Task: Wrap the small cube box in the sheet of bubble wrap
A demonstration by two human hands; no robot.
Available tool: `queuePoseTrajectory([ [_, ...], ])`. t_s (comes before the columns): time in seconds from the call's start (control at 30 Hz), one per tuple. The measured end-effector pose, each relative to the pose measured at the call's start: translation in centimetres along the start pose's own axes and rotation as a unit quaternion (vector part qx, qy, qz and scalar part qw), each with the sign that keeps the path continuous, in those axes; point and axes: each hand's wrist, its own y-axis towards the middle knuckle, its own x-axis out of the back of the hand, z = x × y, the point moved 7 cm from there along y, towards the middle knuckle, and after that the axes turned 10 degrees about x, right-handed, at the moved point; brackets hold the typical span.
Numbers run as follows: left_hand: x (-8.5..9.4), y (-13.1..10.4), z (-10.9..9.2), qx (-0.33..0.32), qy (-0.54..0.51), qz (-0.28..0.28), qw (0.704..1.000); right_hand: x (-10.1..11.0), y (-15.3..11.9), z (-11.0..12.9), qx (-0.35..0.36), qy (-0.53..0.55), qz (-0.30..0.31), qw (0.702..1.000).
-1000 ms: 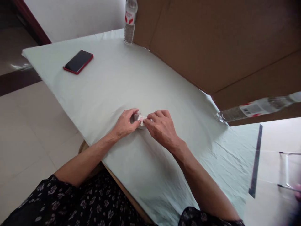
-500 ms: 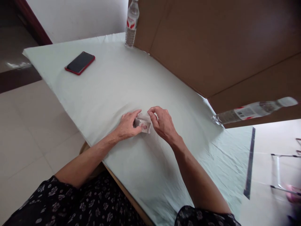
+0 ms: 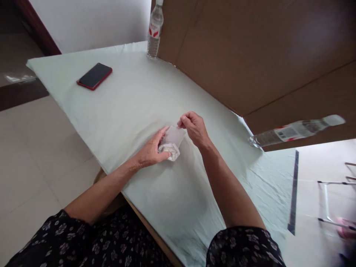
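Comprises left hand (image 3: 152, 150) curled round small white packet (image 3: 174, 151) over pale green cloth-covered table (image 3: 133, 92), right hand (image 3: 194, 129) apart from left, pinching packet's translucent plastic film (image 3: 174, 134) at far corner, then, outward, flat black phone in red case (image 3: 95, 76), two clear red-labelled plastic bottles (image 3: 155, 31) and brown cardboard panel (image 3: 222, 55)

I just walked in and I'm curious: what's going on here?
At a cloth-covered table, a person's left hand holds a small white packet. The right hand appears to pinch the top corner of a translucent sheet reaching up from the packet. A phone lies farther off, to the left.
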Motion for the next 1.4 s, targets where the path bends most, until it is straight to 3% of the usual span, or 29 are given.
queuePoseTrajectory([
  [0.1,0.2,0.3,0.3,0.013,-0.049,-0.009,0.999,-0.4,1.2,-0.9,0.0,0.004,0.002,1.0],
  [0.2,0.2,0.7,1.2,0.073,-0.11,0.007,0.991,-0.7,1.7,-1.5,0.01,-0.015,0.004,1.0],
  [0.3,0.4,0.9,1.6,0.109,-0.181,0.009,0.977,0.4,0.6,-1.0,0.028,-0.066,-0.065,0.995],
  [0.4,0.9,1.1,2.0,0.128,-0.229,-0.012,0.965,1.7,-2.6,0.8,0.044,-0.097,-0.146,0.983],
  [0.43,1.0,1.1,2.2,0.13,-0.244,-0.015,0.961,1.6,-3.7,1.3,0.041,-0.103,-0.141,0.984],
  [0.53,1.1,1.2,2.2,0.121,-0.276,-0.012,0.953,-0.4,-6.4,1.7,0.005,-0.111,-0.032,0.993],
  [0.63,1.0,1.2,2.0,0.113,-0.29,-0.001,0.95,-2.4,-7.6,1.2,-0.017,-0.159,0.036,0.986],
  [0.77,1.0,1.1,1.6,0.115,-0.31,0.008,0.944,-3.3,-7.2,0.1,-0.029,-0.161,0.033,0.986],
  [0.9,1.5,1.4,1.4,0.1,-0.322,-0.003,0.941,-2.0,-6.8,-1.0,-0.044,-0.022,-0.031,0.998],
  [1.03,2.6,1.5,1.8,0.086,-0.247,-0.077,0.962,-0.3,-7.2,-3.3,-0.111,0.145,-0.121,0.976],
  [1.1,3.5,1.1,1.4,0.055,-0.13,-0.151,0.978,-0.5,-7.5,-4.3,-0.149,0.208,-0.126,0.958],
  [1.2,4.1,0.1,-0.1,-0.016,0.058,-0.246,0.968,-1.6,-7.8,-4.8,-0.182,0.269,-0.096,0.941],
  [1.4,3.0,0.2,-0.1,0.021,0.157,-0.208,0.965,-3.6,-8.3,-3.4,-0.174,0.313,-0.027,0.933],
])
